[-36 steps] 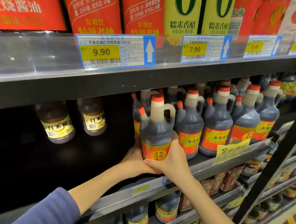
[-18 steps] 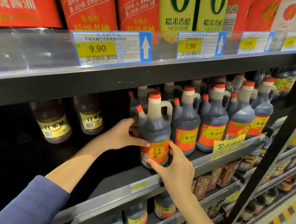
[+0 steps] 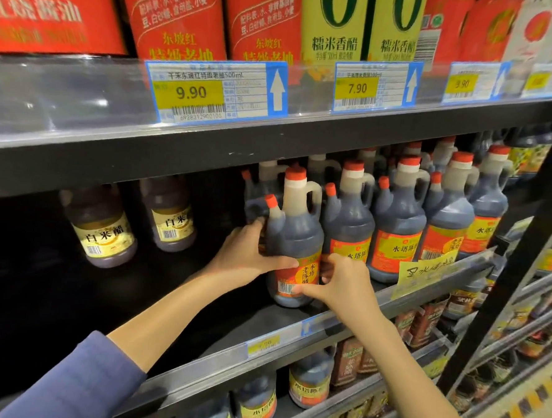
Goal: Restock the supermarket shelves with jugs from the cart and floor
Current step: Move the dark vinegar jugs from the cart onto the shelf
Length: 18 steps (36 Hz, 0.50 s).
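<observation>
While both my hands grip it, one dark vinegar jug [image 3: 293, 242] with red cap, side handle and orange-red label stands upright on the middle shelf [image 3: 196, 320], near the front edge, at the left end of the jug row. My left hand [image 3: 249, 255] wraps the jug's left side, thumb across the label front; my right hand [image 3: 338, 283] pinches the label's lower right, thumb by the barcode. Neighbouring jugs [image 3: 396, 229] of the same kind: a row standing just right of it, more behind, all red-capped. Left of the held jug, well apart: two brown bottles [image 3: 105, 230] with pale yellow labels, set back in the dark part of the shelf. Upper shelf: red cartons [image 3: 180, 15] and yellow-green cartons [image 3: 363, 23], with price tags [image 3: 191, 92] reading 9.90 and 7.90 on the clear rail below them. Lower shelves: further dark jugs and bottles [image 3: 309, 385], partly hidden. Blue sleeve [image 3: 73, 387] on my left arm; right forearm bare.
</observation>
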Motion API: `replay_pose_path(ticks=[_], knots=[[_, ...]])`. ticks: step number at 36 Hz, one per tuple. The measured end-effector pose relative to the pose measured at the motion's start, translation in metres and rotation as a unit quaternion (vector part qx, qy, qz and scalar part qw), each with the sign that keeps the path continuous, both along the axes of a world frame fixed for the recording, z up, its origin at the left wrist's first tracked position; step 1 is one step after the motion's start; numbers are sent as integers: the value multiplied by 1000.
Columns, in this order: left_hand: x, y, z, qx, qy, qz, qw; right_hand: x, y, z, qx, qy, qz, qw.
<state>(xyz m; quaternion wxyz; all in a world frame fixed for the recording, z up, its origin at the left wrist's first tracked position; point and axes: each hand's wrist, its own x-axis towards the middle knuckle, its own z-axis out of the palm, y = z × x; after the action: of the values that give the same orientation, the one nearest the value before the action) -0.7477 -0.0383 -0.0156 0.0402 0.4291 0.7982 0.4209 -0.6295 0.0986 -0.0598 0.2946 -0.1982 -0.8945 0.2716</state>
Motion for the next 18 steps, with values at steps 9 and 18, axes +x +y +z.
replay_pose_path(ticks=[9,18], knots=[[-3,2,0,6,7,-4,1000,-2,-1,-13,-51,51,-5,997],[-16,-2,2,-6,8,-9,1000,-3,-14,-11,-14,30,-38,999]])
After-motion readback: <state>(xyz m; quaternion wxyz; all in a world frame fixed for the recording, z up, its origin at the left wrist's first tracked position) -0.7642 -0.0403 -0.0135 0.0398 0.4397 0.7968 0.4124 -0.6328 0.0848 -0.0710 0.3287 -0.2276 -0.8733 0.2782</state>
